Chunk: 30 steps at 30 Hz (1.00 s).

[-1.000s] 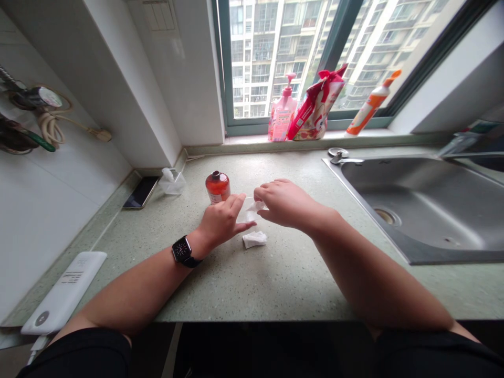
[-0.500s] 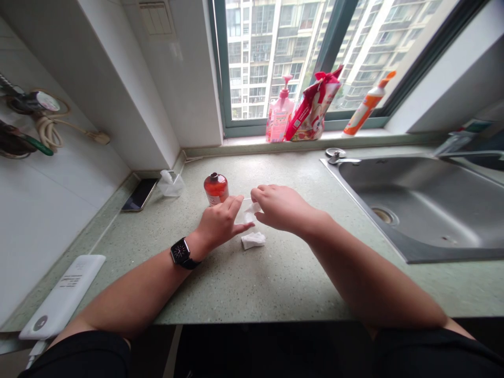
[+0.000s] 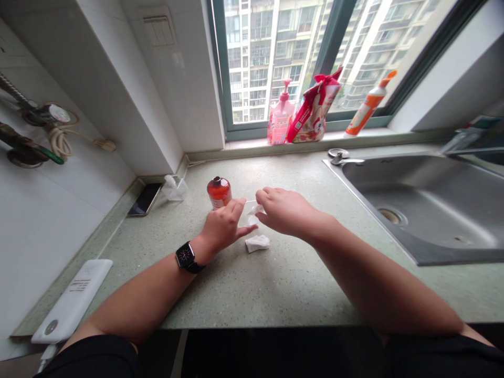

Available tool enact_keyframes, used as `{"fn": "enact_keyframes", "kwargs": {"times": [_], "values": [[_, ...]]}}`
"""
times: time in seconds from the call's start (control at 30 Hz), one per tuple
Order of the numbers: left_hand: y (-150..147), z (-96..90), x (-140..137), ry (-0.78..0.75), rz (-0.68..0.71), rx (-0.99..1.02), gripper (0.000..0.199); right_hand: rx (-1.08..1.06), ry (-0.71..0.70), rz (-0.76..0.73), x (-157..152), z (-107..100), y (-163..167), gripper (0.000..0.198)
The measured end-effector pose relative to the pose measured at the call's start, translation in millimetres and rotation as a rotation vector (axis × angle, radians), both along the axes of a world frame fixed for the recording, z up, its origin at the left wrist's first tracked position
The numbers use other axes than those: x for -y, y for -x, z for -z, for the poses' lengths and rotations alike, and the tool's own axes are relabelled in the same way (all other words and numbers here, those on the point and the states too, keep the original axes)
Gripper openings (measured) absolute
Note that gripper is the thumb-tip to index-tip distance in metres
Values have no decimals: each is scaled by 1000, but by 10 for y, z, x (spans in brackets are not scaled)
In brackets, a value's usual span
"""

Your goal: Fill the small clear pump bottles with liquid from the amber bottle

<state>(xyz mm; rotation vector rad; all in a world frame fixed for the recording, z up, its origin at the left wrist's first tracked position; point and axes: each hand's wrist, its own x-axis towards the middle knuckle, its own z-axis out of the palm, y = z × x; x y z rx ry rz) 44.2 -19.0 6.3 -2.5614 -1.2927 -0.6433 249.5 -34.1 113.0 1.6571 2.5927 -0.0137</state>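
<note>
My left hand (image 3: 222, 227) wears a black watch on its wrist. Its thumb and fingers are spread around the sides of a small clear container (image 3: 251, 201), holding it on the counter. From the right, my right hand (image 3: 281, 207) reaches over the container with fingers curled and pinched. Whitish, crumpled material like tissue (image 3: 253, 219) shows beneath its fingertips, inside or behind the clear wall. Just in front lies a folded white tissue (image 3: 257, 243), touched by neither hand. Behind my left hand stands an open amber-red bottle (image 3: 219, 192), its label partly hidden.
On the left of the counter are a phone (image 3: 145, 199), a clear plastic item (image 3: 174, 188) and a white power bank (image 3: 73, 300). A steel sink (image 3: 409, 252) is set in at right. A pink pump bottle (image 3: 280, 121), red bag (image 3: 315, 113) and orange bottle (image 3: 364, 113) line the windowsill.
The whole view has shifted slightly, so things sit a little further right and lower. Both hands keep nearly the same pose around the clear container.
</note>
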Motion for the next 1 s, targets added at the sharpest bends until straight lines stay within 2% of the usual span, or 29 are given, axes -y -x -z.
{"fn": "enact_keyframes", "kwargs": {"times": [0.13, 0.3, 0.43, 0.6, 0.73, 0.87, 1.0], "values": [[0, 9, 0, -12, 9, -4, 78, 29, 2, 51, 2, -2, 24, 46], [3, 9, -6, -18, 11, 0, 77, 24, -14, -15, -2, 24, 8, 40], [-2, -3, 3, -35, 16, -8, 76, 68, 3, -3, -20, 33, 24, 26], [-7, 6, -4, -35, 8, -16, 79, 48, -5, -11, -13, 28, 15, 36], [0, 1, -5, -26, 8, -16, 77, 45, -26, -42, -22, 6, 17, 27], [5, -6, -7, -21, 17, -7, 77, 38, -21, -3, -33, 3, 12, 40], [3, 1, -10, -5, 5, -9, 77, 8, -42, -64, -28, 31, -4, 35]]}}
